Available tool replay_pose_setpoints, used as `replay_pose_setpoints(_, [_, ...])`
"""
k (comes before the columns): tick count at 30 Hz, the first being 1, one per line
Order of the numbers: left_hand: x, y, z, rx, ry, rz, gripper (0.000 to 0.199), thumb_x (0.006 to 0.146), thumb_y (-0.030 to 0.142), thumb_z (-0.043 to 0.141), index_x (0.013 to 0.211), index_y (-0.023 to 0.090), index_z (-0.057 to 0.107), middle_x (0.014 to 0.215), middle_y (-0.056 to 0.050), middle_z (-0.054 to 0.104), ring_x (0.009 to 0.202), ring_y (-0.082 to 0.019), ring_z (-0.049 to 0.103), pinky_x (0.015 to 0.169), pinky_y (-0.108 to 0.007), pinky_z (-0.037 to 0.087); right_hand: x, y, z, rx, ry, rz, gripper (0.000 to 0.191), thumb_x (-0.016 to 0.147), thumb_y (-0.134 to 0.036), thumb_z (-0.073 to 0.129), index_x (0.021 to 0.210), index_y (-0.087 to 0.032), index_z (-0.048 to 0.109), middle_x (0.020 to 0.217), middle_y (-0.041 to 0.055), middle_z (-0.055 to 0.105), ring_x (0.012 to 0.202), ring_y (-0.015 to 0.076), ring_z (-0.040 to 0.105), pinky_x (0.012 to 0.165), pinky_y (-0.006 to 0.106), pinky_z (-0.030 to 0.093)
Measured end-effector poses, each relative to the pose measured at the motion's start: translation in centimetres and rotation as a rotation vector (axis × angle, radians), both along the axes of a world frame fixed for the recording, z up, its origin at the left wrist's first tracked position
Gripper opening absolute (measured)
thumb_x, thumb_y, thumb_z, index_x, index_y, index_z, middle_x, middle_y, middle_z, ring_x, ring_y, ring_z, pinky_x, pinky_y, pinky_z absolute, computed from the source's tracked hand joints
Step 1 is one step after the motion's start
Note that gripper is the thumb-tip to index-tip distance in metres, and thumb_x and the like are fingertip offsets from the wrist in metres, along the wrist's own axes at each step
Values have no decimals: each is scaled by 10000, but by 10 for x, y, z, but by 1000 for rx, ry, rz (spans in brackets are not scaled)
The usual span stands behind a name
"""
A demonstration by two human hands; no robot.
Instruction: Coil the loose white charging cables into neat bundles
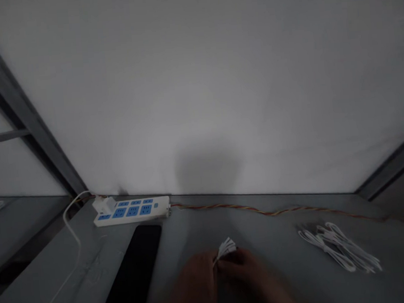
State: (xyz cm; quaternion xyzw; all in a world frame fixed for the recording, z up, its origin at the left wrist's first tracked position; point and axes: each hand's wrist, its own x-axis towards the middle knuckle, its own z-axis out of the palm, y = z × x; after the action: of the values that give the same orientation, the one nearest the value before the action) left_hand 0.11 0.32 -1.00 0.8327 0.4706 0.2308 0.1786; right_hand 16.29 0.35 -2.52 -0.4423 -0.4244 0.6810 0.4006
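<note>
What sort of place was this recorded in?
Probably a work booth, perhaps in a workshop: a power strip sits at the back of a grey table, a white panel rises behind it, and white cables lie to the right.

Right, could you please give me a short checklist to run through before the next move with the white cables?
1. White cable bundle held between left hand and right hand: ok.
2. Exact finger grip: cannot tell, blurred.
3. Light on the hands: not ok, dim.
4. Other white cables lying apart, to the right: ok.
5. Black phone not under either hand: ok.
6. Power strip switched on: cannot tell.
</note>
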Motion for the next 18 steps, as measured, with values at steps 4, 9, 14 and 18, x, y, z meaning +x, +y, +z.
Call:
replay_pose_setpoints(4, [3,-3,5,-79,-38,37,338,884,174,376,1064,178,663,989,-125,753,892,-257,721,791,-381,581,-1,-1,10,-6,25,19,256,689,-398,754,772,-156,743,663,9,675,583,141,586,580,241,410])
replay_pose_setpoints(9, [0,-6,1,25,-174,-4,409,843,161,453,1240,167,548,1075,-133,732,938,-242,717,796,-338,591,4,1,22,20,-73,-15,228,709,-386,739,780,-169,740,683,2,679,654,161,601,632,251,415])
replay_pose_setpoints(14, [-5,-8,-1,133,-150,-93,271,848,141,448,1069,197,594,902,-81,745,790,-210,728,717,-300,593,10,3,34,27,-132,52,217,723,-385,745,771,-174,742,699,1,682,635,148,583,608,242,397])
replay_pose_setpoints(18, [-6,-5,-3,233,-144,-156,277,851,105,424,1056,220,571,896,-54,746,802,-194,732,712,-287,590,14,2,36,20,-153,84,216,718,-380,745,747,-166,743,685,11,686,624,154,586,611,252,412])
